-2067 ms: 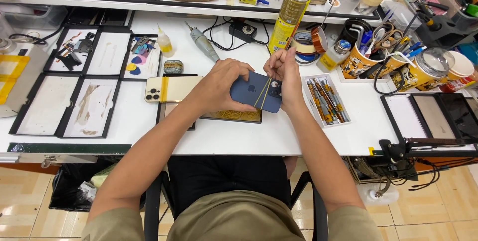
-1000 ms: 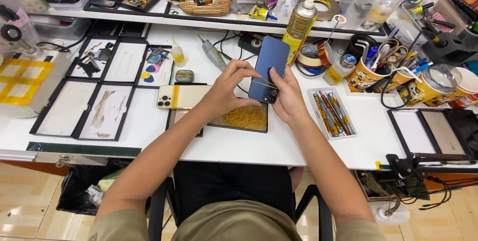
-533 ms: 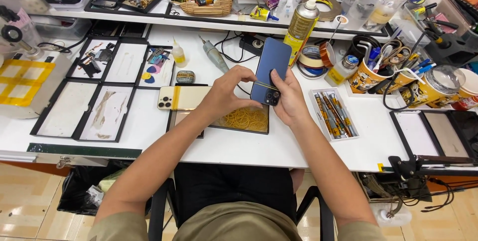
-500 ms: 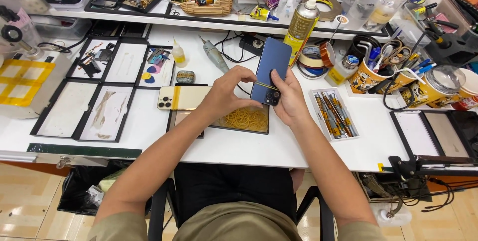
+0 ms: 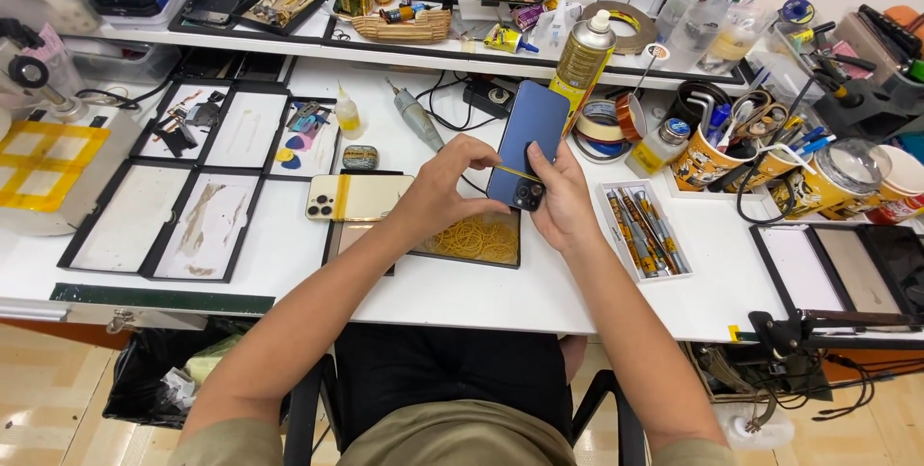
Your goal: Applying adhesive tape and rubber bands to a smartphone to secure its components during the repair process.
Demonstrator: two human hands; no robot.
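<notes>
Yellow rubber bands [image 5: 476, 238] fill a tray at the tabletop's front edge, under my hands. Left hand [image 5: 445, 187] and right hand [image 5: 558, 198] both grip the blue phone [image 5: 526, 143], tilted above mid-table, a band [image 5: 512, 172] across it. Spray can [image 5: 584, 60] behind.

The phone [image 5: 527, 143] held at frame centre was dark blue, crossed by a thin yellow rubber band [image 5: 510, 172]. Below it, a black tray [image 5: 474, 240] held a heap of yellow rubber bands. To the left lay a pale gold phone [image 5: 358, 196] with a yellow strip across it. The desk [image 5: 481, 297] was white. The spray can [image 5: 583, 60] at upper centre was gold with a white cap.
</notes>
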